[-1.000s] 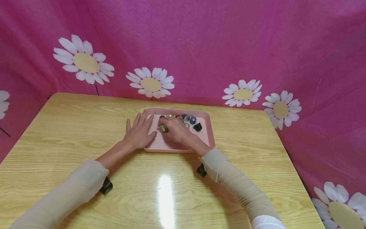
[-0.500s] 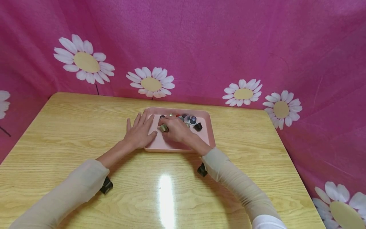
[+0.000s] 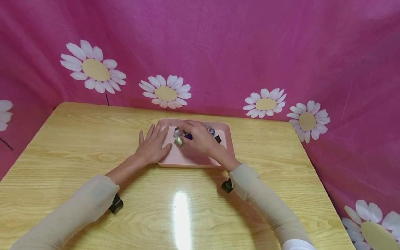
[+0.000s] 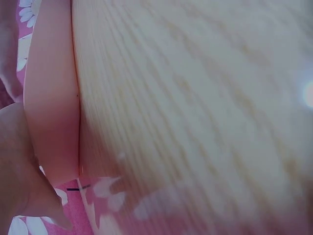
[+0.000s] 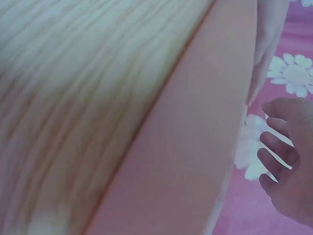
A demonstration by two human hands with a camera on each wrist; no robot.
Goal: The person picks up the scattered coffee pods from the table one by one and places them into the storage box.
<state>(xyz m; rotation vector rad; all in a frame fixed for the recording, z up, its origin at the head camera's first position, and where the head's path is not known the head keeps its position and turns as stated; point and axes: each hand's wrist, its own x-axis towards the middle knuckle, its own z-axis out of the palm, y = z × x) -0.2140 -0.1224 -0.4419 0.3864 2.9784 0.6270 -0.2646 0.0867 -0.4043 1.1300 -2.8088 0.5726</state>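
My left hand (image 3: 151, 147) lies with fingers spread on the left rim of a pink tray (image 3: 170, 161). Over the tray hovers my right hand (image 3: 201, 139), its fingers loosely bent. No held thing shows between thumb and fingers in the right wrist view, where that hand (image 5: 291, 156) appears beyond the tray wall. Just left of its thumb sits a pale gold-green coffee capsule (image 3: 178, 141), with a silvery capsule (image 3: 177, 132) behind it. A dark purple capsule (image 3: 188, 136) shows in the gap between thumb and fingers. Other capsules are partly hidden under the hand.
A black capsule (image 3: 218, 139) and a blue-grey capsule (image 3: 212, 132) lie at the tray's right side. The tray stands on a wooden table (image 3: 140, 215). Behind the table hangs a pink cloth (image 3: 215, 52) with daisies. Black wrist devices (image 3: 227, 186) sit under both sleeves.
My right hand has let go of the gold-green capsule, which stays in the tray, and has shifted slightly right and lifted open. The left hand has not moved.
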